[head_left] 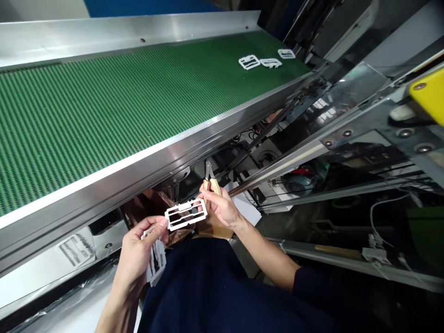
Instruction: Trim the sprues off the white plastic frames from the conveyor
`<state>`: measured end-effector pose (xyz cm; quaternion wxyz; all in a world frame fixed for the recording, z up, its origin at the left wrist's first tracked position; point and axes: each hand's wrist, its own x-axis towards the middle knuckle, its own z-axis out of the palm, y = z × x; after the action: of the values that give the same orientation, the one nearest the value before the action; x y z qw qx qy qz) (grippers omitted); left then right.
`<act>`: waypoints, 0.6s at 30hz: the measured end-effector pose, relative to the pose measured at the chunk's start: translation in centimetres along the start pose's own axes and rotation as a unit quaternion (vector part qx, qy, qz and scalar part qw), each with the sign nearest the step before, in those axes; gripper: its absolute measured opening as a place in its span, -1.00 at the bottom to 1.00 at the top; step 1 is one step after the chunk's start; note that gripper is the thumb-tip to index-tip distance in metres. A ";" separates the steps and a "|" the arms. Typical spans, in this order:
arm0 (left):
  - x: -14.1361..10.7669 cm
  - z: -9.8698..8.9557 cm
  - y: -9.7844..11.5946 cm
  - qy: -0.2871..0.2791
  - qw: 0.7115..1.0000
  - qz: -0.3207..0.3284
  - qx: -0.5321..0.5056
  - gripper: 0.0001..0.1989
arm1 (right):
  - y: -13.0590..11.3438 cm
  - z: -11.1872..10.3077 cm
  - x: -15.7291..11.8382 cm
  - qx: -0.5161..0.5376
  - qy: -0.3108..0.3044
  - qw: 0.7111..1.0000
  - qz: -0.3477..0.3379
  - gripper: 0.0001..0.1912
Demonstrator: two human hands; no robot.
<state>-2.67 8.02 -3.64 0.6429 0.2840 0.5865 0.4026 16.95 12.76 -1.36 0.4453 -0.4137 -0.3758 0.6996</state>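
My left hand [137,249] pinches a white plastic frame [186,214] by its left end, between thumb and fingers. More white frames [157,261] hang in a stack from the same hand, below the thumb. In my right hand [222,203] is a pair of nippers [209,178] with pale yellow handles, its metal tip pointing up and away from me. Fingers of the right hand lie close behind the right end of the pinched frame; whether they touch it I cannot tell.
A green conveyor belt [132,101] with metal side rails crosses ahead. Several white frames [249,62] lie toward its far right end. Machine bars [312,150] and a yellow part [430,95] stand at right. Brown plastic [147,208] hangs under the belt.
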 end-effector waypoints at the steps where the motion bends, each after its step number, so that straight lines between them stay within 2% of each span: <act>1: 0.0 0.0 0.0 0.001 1.000 -0.002 0.001 -0.71 | 0.1 -0.1 0.0 -0.002 0.002 1.000 0.000 -0.81; 7: -0.3 0.0 0.1 0.003 1.000 -0.017 0.006 -0.70 | 0.4 -0.5 -0.3 -0.048 -0.010 0.999 -0.018 -0.83; 12: -0.2 0.2 -0.3 0.008 1.000 0.002 0.009 -0.72 | 0.6 -0.5 -0.4 -0.082 -0.014 0.996 -0.037 -0.75; 18: -0.4 0.4 -0.1 0.012 1.000 -0.006 0.013 -0.72 | 0.6 -0.5 -0.4 -0.035 -0.008 0.999 -0.011 -0.78</act>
<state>-2.20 7.68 -3.50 0.6344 0.2841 0.6008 0.3948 17.35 12.24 -1.93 0.4349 -0.4193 -0.4085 0.6843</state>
